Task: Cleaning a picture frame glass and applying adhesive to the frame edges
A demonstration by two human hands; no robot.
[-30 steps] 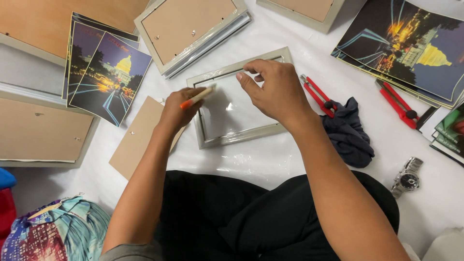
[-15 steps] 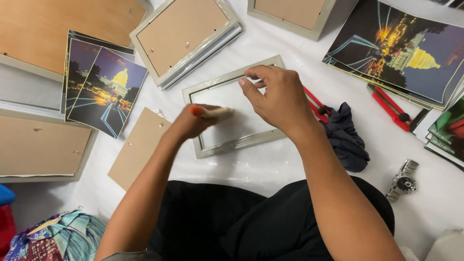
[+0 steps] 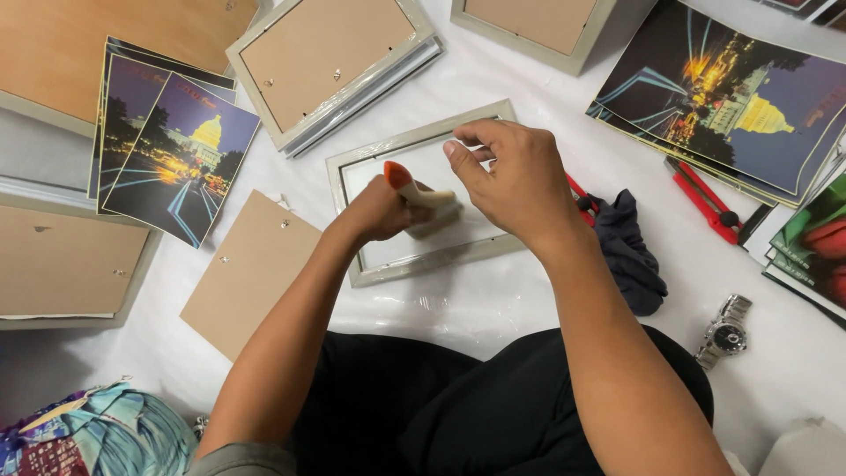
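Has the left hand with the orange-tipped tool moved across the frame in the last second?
Yes. The left hand and tool have moved from the frame's left edge inward over its glass, toward the right hand.

The frame (image 3: 414, 264) under the hands looks like pale, matt painted wood around a smooth glass pane. The backing board (image 3: 251, 273) is dull brown fibreboard. The prints (image 3: 181, 167) are glossy paper. The watch (image 3: 727, 330) is shiny metal, the rag (image 3: 630, 256) dark soft cloth.

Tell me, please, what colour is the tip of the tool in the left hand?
Orange, on a pale cream handle; the tool shows clearly in the head view.
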